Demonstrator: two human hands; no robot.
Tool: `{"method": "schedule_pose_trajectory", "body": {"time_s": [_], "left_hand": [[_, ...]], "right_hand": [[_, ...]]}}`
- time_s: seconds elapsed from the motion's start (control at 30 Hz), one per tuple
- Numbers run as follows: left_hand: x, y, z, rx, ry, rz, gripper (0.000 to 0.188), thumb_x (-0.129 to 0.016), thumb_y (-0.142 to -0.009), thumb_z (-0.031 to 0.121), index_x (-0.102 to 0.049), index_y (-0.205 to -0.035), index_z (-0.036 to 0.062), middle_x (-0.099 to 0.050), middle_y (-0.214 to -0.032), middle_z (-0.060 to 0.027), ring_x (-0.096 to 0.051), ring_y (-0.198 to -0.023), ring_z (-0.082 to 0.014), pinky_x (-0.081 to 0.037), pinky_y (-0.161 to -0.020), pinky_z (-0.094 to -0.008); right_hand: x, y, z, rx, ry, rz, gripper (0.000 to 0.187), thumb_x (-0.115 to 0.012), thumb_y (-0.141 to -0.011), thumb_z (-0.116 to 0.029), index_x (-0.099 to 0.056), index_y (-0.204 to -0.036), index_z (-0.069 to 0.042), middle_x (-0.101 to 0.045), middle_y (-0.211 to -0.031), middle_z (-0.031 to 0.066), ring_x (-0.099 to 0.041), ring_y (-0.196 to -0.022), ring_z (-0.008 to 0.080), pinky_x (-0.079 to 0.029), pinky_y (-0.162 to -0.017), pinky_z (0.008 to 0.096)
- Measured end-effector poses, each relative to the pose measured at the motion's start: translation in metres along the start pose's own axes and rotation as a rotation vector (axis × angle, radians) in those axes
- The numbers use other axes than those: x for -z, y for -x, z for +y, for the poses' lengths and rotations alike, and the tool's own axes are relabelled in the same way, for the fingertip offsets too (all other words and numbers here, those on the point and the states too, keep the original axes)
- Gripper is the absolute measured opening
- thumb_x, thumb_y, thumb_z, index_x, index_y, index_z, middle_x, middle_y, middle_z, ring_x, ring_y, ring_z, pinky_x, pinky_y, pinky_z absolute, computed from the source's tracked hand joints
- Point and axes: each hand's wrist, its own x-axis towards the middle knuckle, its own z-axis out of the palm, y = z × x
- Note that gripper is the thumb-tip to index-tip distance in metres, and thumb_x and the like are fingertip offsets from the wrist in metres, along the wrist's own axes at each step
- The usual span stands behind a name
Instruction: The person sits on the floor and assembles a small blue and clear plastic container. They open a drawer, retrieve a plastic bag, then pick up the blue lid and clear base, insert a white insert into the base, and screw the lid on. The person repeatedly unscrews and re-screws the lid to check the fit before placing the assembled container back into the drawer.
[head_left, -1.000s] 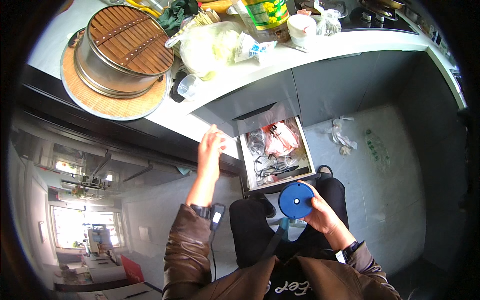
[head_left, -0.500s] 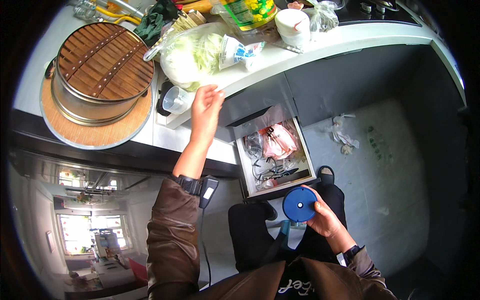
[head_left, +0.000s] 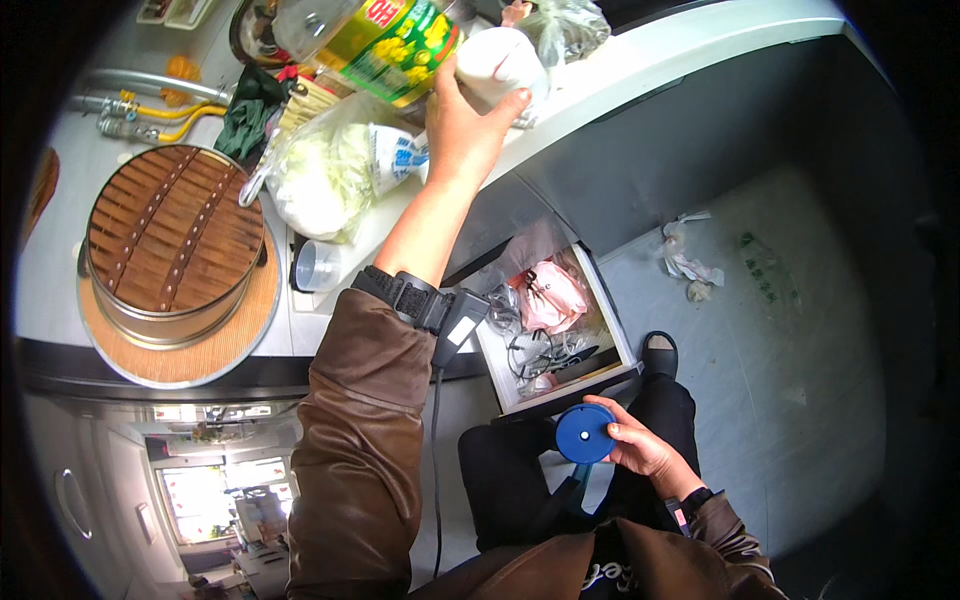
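My left hand (head_left: 465, 130) reaches over the counter. Its thumb and fingers curve around the near side of a white round jar (head_left: 497, 62), which still stands on the counter. Just left of these fingers is a clear oil bottle with a green and yellow label (head_left: 400, 45). Nearer me, a pale green cabbage in a clear bag (head_left: 325, 170) sits beside a small white and blue packet (head_left: 395, 158). Low in front of my lap, my right hand (head_left: 645, 445) grips a blue round disc (head_left: 580, 425) with a pale centre by its right edge.
An open drawer (head_left: 510, 408) holds a pink bag (head_left: 552, 298) and other small things. At left, a steamer with a slatted wooden lid (head_left: 178, 225) stands on a round mat (head_left: 100, 335). A clear cup (head_left: 320, 265) sits nearby. Crumpled plastic (head_left: 685, 255) lies on the floor.
My left hand has moved forward and right, from near the cabbage to the white jar. The view has shifted and turned. My right hand still grips the blue disc.
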Motion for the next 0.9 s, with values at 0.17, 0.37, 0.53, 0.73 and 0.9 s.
{"method": "schedule_pose_trajectory", "body": {"time_s": [0.17,0.37,0.53,0.73,0.9], "left_hand": [[-0.022,-0.022,-0.008,-0.006,-0.019,0.082,0.099,-0.092,-0.076,0.035,-0.039,-0.153,0.0031,-0.058,-0.136,-0.0262,-0.057,-0.128,-0.0393,-0.044,-0.110,-0.0476],[-0.039,-0.027,-0.006,0.036,-0.138,0.170,0.094,-0.091,-0.075,0.038,-0.045,-0.147,-0.0013,-0.058,-0.137,-0.0253,-0.056,-0.129,-0.0386,-0.043,-0.111,-0.0461],[-0.039,-0.026,-0.007,0.079,-0.002,0.238,0.086,-0.090,-0.077,0.037,-0.051,-0.142,-0.0038,-0.061,-0.137,-0.0252,-0.059,-0.127,-0.0366,-0.045,-0.110,-0.0442],[-0.040,-0.021,-0.001,0.040,-0.275,0.243,0.086,-0.090,-0.078,0.037,-0.048,-0.141,-0.0033,-0.061,-0.136,-0.0253,-0.060,-0.126,-0.0365,-0.045,-0.109,-0.0450],[-0.049,-0.021,0.006,0.105,-0.102,0.334,0.080,-0.091,-0.079,0.036,-0.048,-0.135,-0.0012,-0.059,-0.133,-0.0239,-0.059,-0.124,-0.0344,-0.046,-0.106,-0.0439]], "right_hand": [[0.007,0.002,-0.013,0.035,-0.043,-0.018,0.088,-0.081,-0.092,-0.037,-0.031,-0.162,-0.018,-0.046,-0.155,0.0118,-0.055,-0.137,0.0315,-0.052,-0.108,0.0495],[0.011,0.006,-0.026,0.084,-0.064,0.037,0.092,-0.083,-0.088,-0.040,-0.032,-0.161,-0.015,-0.047,-0.153,0.0126,-0.055,-0.138,0.0325,-0.051,-0.109,0.0525],[0.012,0.009,-0.032,0.108,-0.075,0.041,0.093,-0.084,-0.088,-0.041,-0.032,-0.161,-0.015,-0.047,-0.153,0.0122,-0.055,-0.138,0.0319,-0.052,-0.109,0.0523],[0.013,0.011,-0.034,0.112,-0.083,0.037,0.092,-0.083,-0.089,-0.041,-0.032,-0.161,-0.015,-0.046,-0.154,0.0118,-0.055,-0.138,0.0318,-0.053,-0.109,0.0520],[0.012,0.012,-0.033,0.109,-0.091,0.029,0.090,-0.082,-0.090,-0.040,-0.032,-0.161,-0.016,-0.046,-0.154,0.0114,-0.054,-0.138,0.0315,-0.052,-0.109,0.0524]]}}
